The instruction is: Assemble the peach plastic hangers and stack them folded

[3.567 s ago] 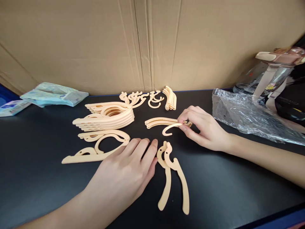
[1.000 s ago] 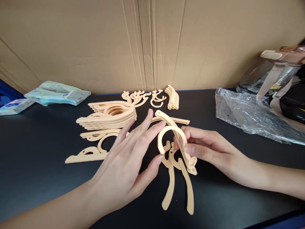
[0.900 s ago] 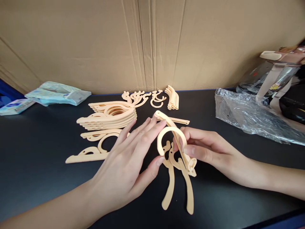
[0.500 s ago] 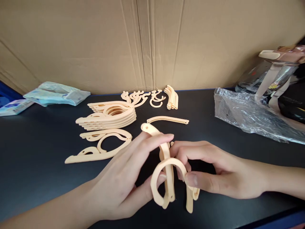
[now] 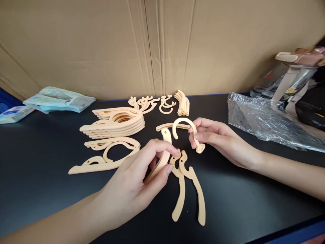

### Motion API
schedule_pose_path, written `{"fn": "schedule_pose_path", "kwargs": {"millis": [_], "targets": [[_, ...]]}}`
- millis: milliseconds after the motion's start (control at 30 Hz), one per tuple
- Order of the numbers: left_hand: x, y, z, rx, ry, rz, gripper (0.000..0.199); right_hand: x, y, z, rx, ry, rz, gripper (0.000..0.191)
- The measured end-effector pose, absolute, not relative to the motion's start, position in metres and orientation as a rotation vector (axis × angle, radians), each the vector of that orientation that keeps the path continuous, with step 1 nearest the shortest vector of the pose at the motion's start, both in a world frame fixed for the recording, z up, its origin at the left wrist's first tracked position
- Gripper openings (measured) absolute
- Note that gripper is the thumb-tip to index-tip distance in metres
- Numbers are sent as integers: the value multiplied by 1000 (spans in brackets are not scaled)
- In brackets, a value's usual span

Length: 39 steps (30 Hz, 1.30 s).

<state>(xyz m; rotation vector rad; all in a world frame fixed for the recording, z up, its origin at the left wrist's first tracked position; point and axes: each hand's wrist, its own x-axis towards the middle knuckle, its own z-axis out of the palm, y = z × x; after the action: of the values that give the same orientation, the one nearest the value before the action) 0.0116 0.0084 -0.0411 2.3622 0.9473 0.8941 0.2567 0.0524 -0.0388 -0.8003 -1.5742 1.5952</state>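
My left hand (image 5: 142,176) grips a cream curved hanger arm (image 5: 165,149) between thumb and fingers, its holed end pointing up. In my right hand (image 5: 220,140), pinched by the thumb and fingers, is a cream hanger hook (image 5: 183,120) with its round base hanging low. Two notched hanger arms (image 5: 199,200) lie on the dark table between and below my hands. Behind my right hand rests another curved arm (image 5: 167,126), partly covered by the hook and fingers. A folded hanger (image 5: 119,165) lies left of my left hand.
A stack of folded hangers (image 5: 119,128) stands at the left. Farther back are loose hooks (image 5: 166,110) and a bundle of curved arms (image 5: 182,103). Clear plastic wrap (image 5: 256,122) and a bottle (image 5: 294,78) are at the right, tissue packs (image 5: 58,100) at the far left. Cardboard (image 5: 101,47) rises behind.
My right hand has moved up and away with the hook, apart from the arm in my left hand. Both notched arms now show fully on the table.
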Motion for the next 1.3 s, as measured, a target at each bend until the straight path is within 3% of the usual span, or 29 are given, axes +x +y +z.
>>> {"fn": "schedule_pose_path", "kwargs": {"millis": [333,500,767,1033,1300], "targets": [[13,10,-45,2534,881,802,13,258,59,-37,-897,-1566,1616,7],[14,10,-50,2690,950,825,21,258,60,-37,-896,-1514,1655,20],[16,13,-46,2962,1120,810,22,260,62,-39,-881,-1516,1651,19],[14,14,-49,3066,1079,826,24,261,61,-40,-846,-1462,1696,56],[14,16,-42,3151,978,651,23,260,64,-38,-804,-1404,1760,59]]}}
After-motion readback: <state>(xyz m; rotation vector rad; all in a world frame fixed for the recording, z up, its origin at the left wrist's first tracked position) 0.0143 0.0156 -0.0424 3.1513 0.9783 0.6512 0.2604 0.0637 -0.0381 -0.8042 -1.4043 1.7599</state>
